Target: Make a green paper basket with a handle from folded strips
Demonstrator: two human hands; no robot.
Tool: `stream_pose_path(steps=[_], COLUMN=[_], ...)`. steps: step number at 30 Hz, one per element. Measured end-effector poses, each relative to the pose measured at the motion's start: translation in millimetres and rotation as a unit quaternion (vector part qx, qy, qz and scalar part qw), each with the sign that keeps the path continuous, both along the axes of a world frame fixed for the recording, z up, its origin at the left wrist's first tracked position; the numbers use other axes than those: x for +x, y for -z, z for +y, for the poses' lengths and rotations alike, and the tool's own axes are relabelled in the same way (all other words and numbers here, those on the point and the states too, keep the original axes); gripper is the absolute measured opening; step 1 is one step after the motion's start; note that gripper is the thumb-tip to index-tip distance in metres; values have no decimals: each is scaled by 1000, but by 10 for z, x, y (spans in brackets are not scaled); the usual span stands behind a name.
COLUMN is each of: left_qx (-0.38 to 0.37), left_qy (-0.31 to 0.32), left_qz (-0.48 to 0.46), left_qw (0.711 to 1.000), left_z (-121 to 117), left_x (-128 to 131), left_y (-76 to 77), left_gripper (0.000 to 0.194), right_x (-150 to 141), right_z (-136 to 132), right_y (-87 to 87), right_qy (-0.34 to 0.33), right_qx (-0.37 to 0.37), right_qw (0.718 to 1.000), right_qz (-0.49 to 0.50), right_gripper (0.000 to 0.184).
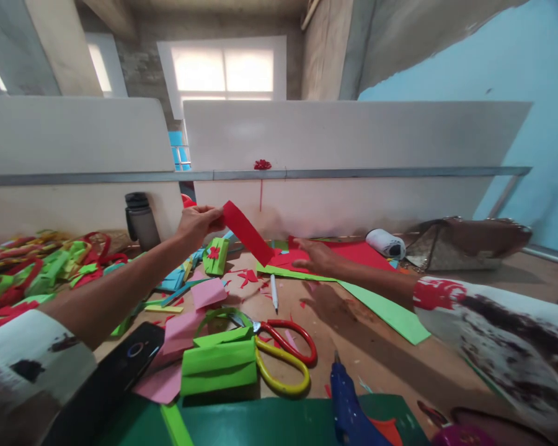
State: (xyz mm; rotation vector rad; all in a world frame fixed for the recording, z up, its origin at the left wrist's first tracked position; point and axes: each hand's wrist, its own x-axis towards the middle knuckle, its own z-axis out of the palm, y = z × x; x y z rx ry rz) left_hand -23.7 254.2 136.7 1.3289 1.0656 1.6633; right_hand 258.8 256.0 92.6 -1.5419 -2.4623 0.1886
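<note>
Pinched in my left hand (pixel 199 222) is one end of a red paper strip (pixel 247 233). The strip slants down to the right toward the tabletop, clear of the fingers along most of its length. My right hand (pixel 317 256) is over the red paper sheets (pixel 353 253) at the back of the table, its fingers stretched out and apart. Whether its fingertips touch the paper I cannot tell. Below the hands lies a white marker (pixel 274 293) beside red paper scraps (pixel 248 278). A small green paper box (pixel 215 256) with a red flower stands under my left hand.
Scissors (pixel 286 371) with red and yellow handles lie in front, next to a green folded paper (pixel 219 365). A blue glue gun (pixel 353 402) and a phone (pixel 116 365) are near the front edge. A bottle (pixel 142 222) and a handbag (pixel 469 243) stand at the back.
</note>
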Motion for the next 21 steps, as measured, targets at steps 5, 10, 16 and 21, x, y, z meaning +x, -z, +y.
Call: stream_pose_path(steps=[5, 10, 16, 21], left_qx=[-29, -42, -54, -122], left_qy=[67, 113, 127, 60], left_qz=[-31, -48, -32, 71], left_qw=[997, 992, 990, 988], left_z=[-411, -857, -1370, -1696], left_x=[119, 201, 155, -62], left_y=[-124, -310, -282, 237], left_gripper=[18, 11, 11, 27], right_x=[-207, -413, -540, -506], right_z=[-279, -755, -1488, -2011], right_y=[-219, -390, -356, 49], right_qy=[-23, -77, -83, -41], right_qx=[-11, -142, -254, -333], right_qw=[985, 947, 899, 850], right_qz=[171, 278, 347, 405], right_gripper=[67, 57, 28, 43])
